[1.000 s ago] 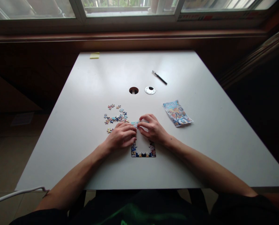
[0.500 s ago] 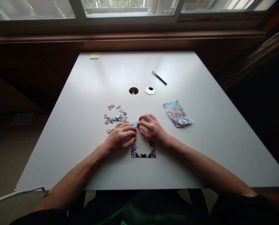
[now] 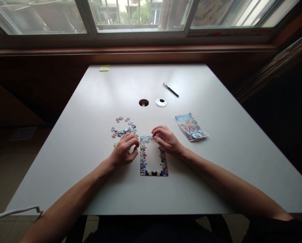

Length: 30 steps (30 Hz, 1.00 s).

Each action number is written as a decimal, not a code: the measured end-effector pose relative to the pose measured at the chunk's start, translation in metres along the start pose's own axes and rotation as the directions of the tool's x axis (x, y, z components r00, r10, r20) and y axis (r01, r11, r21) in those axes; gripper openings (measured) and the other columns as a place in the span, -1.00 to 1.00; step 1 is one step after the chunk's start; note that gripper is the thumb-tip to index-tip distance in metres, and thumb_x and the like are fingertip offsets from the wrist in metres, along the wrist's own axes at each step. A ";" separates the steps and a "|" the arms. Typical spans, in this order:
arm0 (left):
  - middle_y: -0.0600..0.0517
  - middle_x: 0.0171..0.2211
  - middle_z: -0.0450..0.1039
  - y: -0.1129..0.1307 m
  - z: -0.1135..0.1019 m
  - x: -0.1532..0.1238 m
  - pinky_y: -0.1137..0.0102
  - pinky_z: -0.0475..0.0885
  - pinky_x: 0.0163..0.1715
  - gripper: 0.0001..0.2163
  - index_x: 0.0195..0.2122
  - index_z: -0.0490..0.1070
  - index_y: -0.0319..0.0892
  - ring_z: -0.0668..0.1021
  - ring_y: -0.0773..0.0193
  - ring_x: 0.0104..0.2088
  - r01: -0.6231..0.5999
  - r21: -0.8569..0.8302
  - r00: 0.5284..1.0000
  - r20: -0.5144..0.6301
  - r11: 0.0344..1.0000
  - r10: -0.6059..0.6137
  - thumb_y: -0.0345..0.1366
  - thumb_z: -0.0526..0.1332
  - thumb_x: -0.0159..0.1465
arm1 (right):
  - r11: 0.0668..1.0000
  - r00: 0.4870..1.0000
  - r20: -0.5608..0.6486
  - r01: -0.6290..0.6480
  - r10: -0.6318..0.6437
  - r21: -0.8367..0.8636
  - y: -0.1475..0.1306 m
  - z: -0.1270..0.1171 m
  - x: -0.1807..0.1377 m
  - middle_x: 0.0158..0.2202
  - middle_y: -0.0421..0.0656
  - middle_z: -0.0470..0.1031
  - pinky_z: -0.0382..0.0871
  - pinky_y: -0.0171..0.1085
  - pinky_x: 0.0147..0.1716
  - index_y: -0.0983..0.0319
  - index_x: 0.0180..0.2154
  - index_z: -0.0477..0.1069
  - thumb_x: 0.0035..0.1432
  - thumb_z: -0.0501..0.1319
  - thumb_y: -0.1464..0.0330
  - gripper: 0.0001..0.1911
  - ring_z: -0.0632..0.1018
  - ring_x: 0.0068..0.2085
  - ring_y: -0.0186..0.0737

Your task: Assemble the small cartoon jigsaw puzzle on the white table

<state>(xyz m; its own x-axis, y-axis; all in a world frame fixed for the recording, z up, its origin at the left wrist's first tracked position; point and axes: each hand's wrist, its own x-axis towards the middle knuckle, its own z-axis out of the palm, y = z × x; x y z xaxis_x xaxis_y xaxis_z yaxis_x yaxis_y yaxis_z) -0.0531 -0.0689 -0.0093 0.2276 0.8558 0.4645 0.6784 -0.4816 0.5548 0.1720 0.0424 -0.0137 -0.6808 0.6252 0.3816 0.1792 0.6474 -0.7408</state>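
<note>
Frame of multicoloured cardboard jigsaw pieces (image 3: 143,163) on white rectangular desk (image 3: 204,189)

The frame is laid near the middle of the desk's front edge. The left hand (image 3: 125,148) is held half-curled beside it, a narrow gap at the fingertips; the frame's far right corner is covered by the curled right hand (image 3: 168,140), whose grip cannot be told.

The puzzle border (image 3: 143,162) is seen below the frame's centre, its upper right corner overlapped by the right hand (image 3: 168,140); the left hand (image 3: 125,149) is held beside it; loose pieces (image 3: 128,130) are scattered left of centre.
</note>
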 end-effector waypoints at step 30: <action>0.00 -0.16 0.52 -0.030 -0.018 0.001 0.10 0.28 0.04 -0.82 -0.14 0.38 -0.11 0.52 0.05 -0.06 0.262 0.321 0.958 -0.196 0.910 -0.207 -0.37 0.17 0.23 | 0.922 0.969 -0.084 -0.194 0.234 0.336 0.006 -0.003 -0.006 -0.42 -0.21 0.36 0.23 -0.29 -0.46 0.21 -0.31 0.40 0.21 0.18 0.28 -0.87 0.34 -0.45 -0.31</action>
<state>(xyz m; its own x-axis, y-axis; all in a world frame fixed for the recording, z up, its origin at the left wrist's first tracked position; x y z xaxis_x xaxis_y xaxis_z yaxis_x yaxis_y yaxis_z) -0.0862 -0.0574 -0.0129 -0.0593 0.8827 0.4662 0.9011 -0.1537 0.4055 0.1788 0.0436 -0.0187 -0.5575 0.7939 0.2428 0.0587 0.3295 -0.9423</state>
